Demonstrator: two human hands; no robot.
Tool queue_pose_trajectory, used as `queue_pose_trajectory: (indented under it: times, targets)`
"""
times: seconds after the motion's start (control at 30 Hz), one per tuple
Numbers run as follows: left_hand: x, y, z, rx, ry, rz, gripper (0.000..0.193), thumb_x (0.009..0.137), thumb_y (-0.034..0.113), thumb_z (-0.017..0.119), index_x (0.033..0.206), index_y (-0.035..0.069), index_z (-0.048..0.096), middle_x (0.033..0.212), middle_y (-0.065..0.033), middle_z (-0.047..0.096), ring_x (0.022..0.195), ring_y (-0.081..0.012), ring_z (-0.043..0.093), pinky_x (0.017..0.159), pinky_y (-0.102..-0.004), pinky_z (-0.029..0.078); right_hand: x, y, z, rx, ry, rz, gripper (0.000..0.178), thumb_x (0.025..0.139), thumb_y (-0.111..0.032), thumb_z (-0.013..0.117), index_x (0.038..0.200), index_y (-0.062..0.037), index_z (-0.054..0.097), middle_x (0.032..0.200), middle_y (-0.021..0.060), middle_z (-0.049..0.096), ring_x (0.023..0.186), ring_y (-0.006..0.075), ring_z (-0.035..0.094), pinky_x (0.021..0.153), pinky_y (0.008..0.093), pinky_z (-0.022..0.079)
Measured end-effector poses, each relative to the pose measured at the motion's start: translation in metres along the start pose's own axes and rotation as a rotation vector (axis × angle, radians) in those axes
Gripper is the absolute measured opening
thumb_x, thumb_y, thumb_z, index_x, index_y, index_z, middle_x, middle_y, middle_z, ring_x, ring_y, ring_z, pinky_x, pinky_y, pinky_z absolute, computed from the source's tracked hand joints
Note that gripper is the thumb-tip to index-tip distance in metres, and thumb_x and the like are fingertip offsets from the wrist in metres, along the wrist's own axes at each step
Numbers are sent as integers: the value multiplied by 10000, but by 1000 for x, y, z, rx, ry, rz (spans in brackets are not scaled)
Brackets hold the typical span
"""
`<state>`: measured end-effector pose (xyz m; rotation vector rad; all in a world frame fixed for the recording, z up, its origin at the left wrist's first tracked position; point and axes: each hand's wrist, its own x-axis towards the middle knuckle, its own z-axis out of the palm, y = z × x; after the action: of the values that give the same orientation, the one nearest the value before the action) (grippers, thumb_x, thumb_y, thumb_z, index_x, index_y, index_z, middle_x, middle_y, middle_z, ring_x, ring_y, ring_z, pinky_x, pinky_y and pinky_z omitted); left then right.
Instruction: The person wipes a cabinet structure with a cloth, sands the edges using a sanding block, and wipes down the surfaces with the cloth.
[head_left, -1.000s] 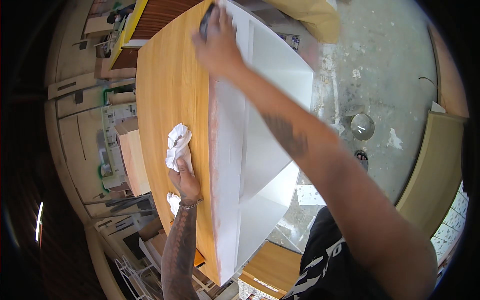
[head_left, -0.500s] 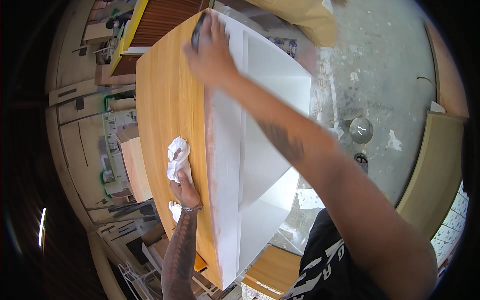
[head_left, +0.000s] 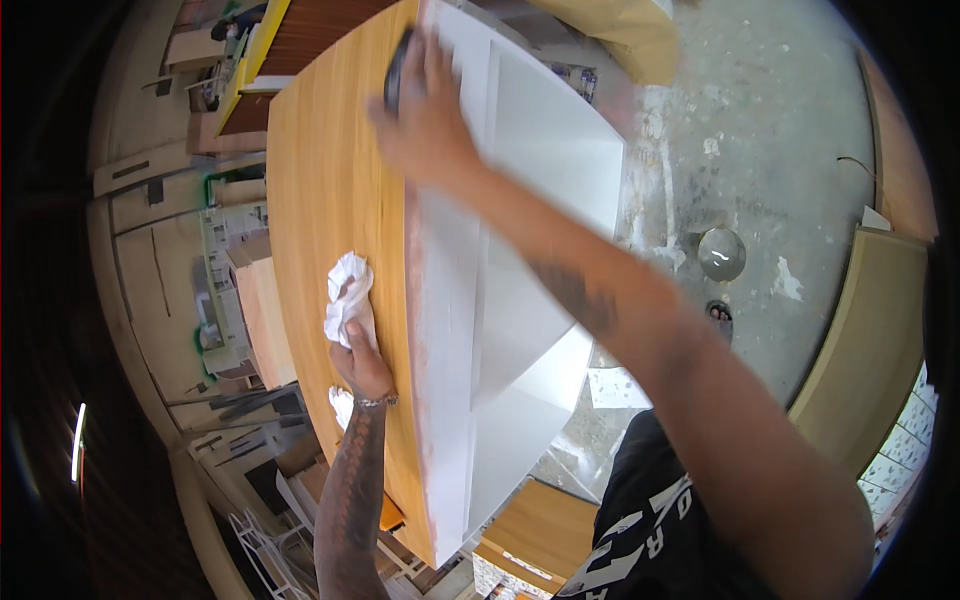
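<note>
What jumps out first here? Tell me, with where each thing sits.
A big wooden panel with a white cabinet frame fills the middle. At its far end the right hand presses a dark pad against the edge where wood meets white. Nearer, the left hand rests on the wood with a crumpled white rag.

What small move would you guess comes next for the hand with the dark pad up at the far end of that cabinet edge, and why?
Probably a stroke back toward the person along the white cabinet edge. The right hand presses a dark pad at the far end, while a reddish film runs along the nearer length. The left hand rests on the orange wood panel, holding a white rag.
</note>
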<state>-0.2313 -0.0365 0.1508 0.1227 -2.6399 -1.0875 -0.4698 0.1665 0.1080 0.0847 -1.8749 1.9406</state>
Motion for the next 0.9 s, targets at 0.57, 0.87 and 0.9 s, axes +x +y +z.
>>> queue_pose_trajectory:
  times: [0.57, 0.87, 0.9]
  targets:
    - [10, 13, 5, 6, 60, -35, 504, 1073, 346, 507, 1313, -88, 594, 1230, -86, 646, 1112, -167, 576, 988, -311, 433, -63, -18, 10, -29, 21, 69, 746, 1024, -321, 477, 1505, 179, 204, 1597, 374, 170, 1473, 529, 219, 1214, 587, 204]
    - [6, 20, -3, -90, 73, 1, 474, 1065, 320, 513, 1305, -76, 616, 1248, -111, 668, 1144, -196, 587, 1017, -332, 428, -446, -149, -10, 159, -536, 104, 853, 996, -332, 570, 1558, 135, 128, 1636, 361, 36, 1489, 594, 107, 1178, 671, 202]
    - [4, 19, -4, -67, 97, -7, 499, 1056, 353, 521, 1283, -78, 629, 1215, -127, 682, 1117, -210, 601, 997, -341, 439, -453, -153, -7, 127, -524, 94, 854, 999, -343, 564, 1555, 138, 130, 1635, 363, 41, 1487, 599, 104, 1181, 669, 194]
